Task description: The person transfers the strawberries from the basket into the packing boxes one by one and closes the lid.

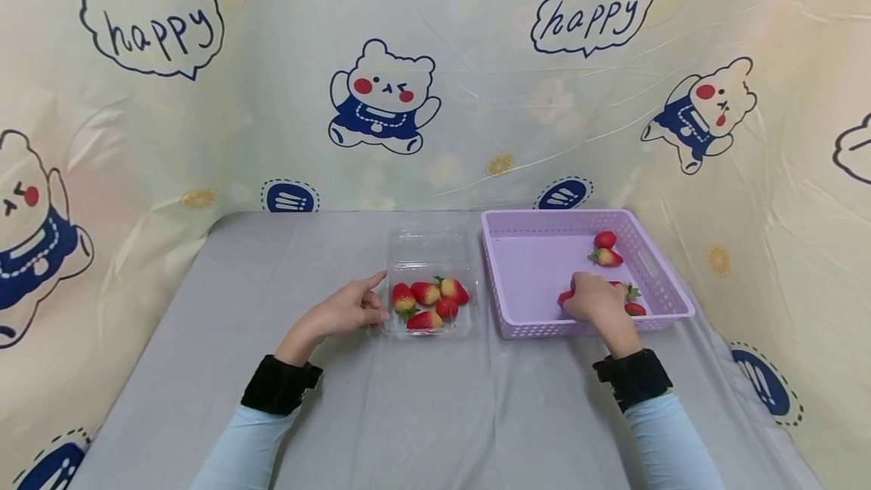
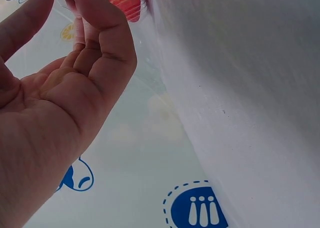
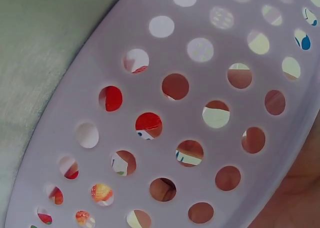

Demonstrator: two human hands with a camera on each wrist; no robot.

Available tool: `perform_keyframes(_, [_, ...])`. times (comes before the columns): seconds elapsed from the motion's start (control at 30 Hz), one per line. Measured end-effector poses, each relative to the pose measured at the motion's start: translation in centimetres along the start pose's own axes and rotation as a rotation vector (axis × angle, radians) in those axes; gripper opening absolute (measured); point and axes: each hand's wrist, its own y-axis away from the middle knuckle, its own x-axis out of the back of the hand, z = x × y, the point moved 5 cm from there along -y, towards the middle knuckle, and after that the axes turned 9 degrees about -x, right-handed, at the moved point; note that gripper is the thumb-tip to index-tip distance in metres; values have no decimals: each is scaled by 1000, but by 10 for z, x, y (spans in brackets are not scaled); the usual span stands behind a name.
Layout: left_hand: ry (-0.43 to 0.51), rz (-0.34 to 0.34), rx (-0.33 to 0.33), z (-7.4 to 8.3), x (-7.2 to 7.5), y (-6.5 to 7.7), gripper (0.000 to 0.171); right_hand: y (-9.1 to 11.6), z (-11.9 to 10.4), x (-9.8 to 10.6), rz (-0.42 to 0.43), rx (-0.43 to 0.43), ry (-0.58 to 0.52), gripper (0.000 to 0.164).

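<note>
A clear plastic clamshell box (image 1: 430, 248) stands on the table with its lid tipped back, and several red strawberries (image 1: 425, 293) lie inside it. My left hand (image 1: 350, 307) is at the box's left side, index finger extended to the edge and the other fingers loosely bent. Inside the lilac basket (image 1: 531, 327), my right hand (image 1: 597, 301) reaches down near the front wall and pinches a strawberry (image 1: 564, 298), mostly hidden by the fingers. The right wrist view shows red fruit and fingers only through the holes of the basket wall (image 3: 170, 53).
More strawberries lie in the basket: two at the back right (image 1: 605, 248) and others just right of my right hand, including a strawberry (image 1: 635, 309) by the front wall. A grey cloth (image 1: 422, 414) covers the table; a printed curtain (image 1: 476, 97) hangs behind.
</note>
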Motion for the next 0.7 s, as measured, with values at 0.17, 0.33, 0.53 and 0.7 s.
perform_keyframes(0.17, [0,4,2,0,0,0,82,2,-2,0,23,10,-4,37])
perform_keyframes(0.33, [2,-1,-2,-1,-1,0,82,3,-3,0,42,12,-17,41])
perform_keyframes(0.53, [5,-3,-8,-2,-1,0,81,5,-7,-1,70,23,-58,45])
perform_keyframes(0.7, [-2,-3,-10,-1,-1,0,82,6,-12,2,107,72,-103,43])
